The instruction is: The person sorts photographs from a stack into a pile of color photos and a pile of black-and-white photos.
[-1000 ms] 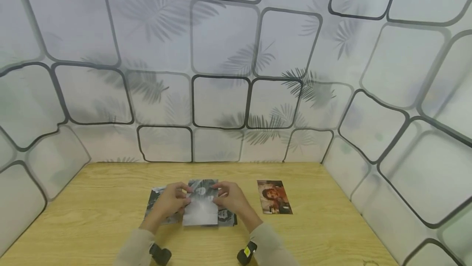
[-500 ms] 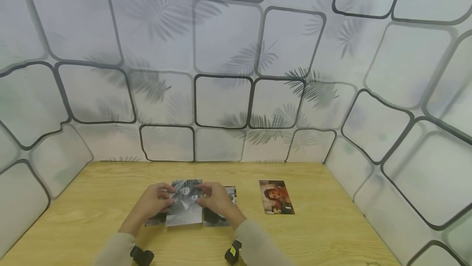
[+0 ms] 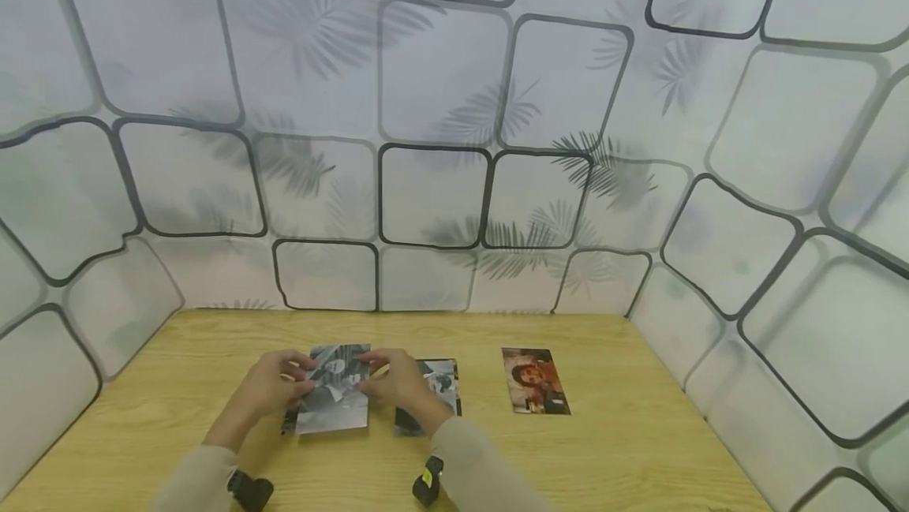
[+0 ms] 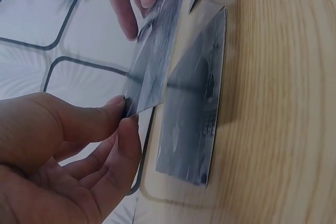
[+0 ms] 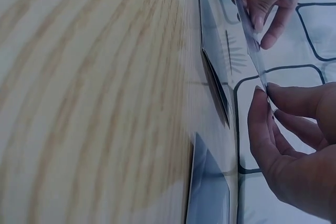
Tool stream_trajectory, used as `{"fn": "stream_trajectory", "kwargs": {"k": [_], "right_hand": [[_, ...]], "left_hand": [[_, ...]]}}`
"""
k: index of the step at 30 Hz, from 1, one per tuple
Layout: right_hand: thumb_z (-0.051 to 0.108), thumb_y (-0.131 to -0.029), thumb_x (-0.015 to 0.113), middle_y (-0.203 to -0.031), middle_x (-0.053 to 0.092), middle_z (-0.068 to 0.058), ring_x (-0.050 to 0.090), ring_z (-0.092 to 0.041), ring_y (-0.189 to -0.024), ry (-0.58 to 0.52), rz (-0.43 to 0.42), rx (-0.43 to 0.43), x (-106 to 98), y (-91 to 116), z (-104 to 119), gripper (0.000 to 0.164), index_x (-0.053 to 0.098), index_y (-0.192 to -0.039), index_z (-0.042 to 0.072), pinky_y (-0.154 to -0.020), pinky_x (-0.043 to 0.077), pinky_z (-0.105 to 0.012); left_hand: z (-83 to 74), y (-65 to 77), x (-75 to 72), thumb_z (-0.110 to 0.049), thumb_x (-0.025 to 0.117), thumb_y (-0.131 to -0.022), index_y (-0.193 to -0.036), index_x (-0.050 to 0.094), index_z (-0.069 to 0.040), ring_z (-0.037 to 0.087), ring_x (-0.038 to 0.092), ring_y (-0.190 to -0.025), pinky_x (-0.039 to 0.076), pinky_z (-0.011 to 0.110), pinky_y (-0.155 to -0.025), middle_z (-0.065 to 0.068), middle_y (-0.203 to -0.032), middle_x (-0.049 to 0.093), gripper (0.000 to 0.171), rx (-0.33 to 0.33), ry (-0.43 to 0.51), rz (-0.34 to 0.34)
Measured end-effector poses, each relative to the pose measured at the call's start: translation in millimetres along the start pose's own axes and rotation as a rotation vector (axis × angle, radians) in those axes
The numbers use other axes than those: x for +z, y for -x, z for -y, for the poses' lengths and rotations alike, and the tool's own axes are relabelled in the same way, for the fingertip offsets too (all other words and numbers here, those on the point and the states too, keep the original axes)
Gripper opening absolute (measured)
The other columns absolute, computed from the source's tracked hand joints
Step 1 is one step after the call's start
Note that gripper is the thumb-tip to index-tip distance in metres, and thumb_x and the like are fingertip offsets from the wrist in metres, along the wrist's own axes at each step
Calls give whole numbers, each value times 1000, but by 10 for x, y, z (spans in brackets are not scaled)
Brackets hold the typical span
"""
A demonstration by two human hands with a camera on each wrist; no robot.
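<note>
Between my two hands is a black-and-white photo print [image 3: 334, 401], raised over the table. My left hand [image 3: 273, 382] pinches its left edge between thumb and fingers; in the left wrist view the thumb [image 4: 107, 114] presses on the print's corner. On the opposite edge, my right hand [image 3: 398, 382] pinches the print too, as the right wrist view shows. Beneath the held print lies a left stack of photos [image 4: 189, 108], mostly covered by it in the head view. A second black-and-white stack [image 3: 443, 386] lies beside my right hand, partly behind the wrist.
A colour photo [image 3: 536, 382] lies apart on the right of the wooden table [image 3: 604, 449]. A patterned curtain [image 3: 433, 196] encloses the back and sides of the table. Each wrist wears a small black camera [image 3: 250, 490].
Both hands have carried the held print leftward, from between the stacks to over the left one. The right black-and-white stack, earlier mostly covered, now shows. The colour photo lies as before.
</note>
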State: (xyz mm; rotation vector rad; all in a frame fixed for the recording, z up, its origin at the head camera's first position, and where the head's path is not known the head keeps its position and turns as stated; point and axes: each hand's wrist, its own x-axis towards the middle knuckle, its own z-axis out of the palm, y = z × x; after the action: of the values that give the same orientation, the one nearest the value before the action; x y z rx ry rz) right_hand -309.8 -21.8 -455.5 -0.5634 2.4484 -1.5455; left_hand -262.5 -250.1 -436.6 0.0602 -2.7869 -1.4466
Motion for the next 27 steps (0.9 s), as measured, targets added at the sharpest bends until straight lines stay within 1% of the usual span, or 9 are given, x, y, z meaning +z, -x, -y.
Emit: {"fn": "stream_trajectory", "kwargs": {"k": [4, 9, 13, 16, 22, 27], "right_hand": [[0, -84, 81, -103, 68, -8, 70, -12, -75, -19, 0, 6, 60, -30, 48, 43, 72, -126, 6, -63, 62, -25], [-2, -82, 81, -101, 70, -10, 72, -12, -70, 32, -33, -7, 138, -102, 70, 41, 73, -123, 4, -60, 59, -21], [0, -82, 82, -100, 71, -10, 72, -12, -67, 54, -46, 16, 193, -142, 70, 40, 74, -121, 5, -61, 58, -21], [2, -82, 82, -101, 72, -10, 71, -11, -67, 75, -48, 36, 225, -156, 68, 39, 74, -121, 6, -64, 57, -21], [2, -83, 82, -101, 71, -12, 72, -14, -70, 117, -41, 30, 266, -173, 74, 40, 73, -122, 4, -67, 58, -24], [5, -84, 83, -101, 71, -8, 69, -12, -77, 180, -39, 50, 305, -183, 78, 39, 74, -121, 7, -72, 58, -26]], "left_hand": [[11, -2, -54, 4, 75, -88, -117, 66, 11, 17, 68, -77, 62, 33, -64, 24, -100, 70, 31, -3, -22, -1], [43, -11, -101, 4, 75, -87, -115, 65, 12, 17, 68, -75, 63, 33, -63, 25, -100, 69, 31, -2, -24, -4], [73, -30, -121, 4, 76, -86, -113, 66, 12, 18, 69, -74, 64, 33, -63, 26, -99, 70, 30, 1, -41, -13], [81, -45, -135, 4, 76, -86, -112, 67, 12, 18, 69, -74, 64, 33, -63, 27, -99, 70, 29, -4, -65, -15], [88, -65, -153, 4, 77, -85, -111, 67, 12, 19, 69, -75, 63, 33, -64, 26, -97, 70, 29, -9, -104, -6], [135, -79, -140, 4, 77, -84, -110, 67, 12, 19, 70, -76, 64, 34, -66, 26, -96, 70, 29, -18, -114, 4]]}}
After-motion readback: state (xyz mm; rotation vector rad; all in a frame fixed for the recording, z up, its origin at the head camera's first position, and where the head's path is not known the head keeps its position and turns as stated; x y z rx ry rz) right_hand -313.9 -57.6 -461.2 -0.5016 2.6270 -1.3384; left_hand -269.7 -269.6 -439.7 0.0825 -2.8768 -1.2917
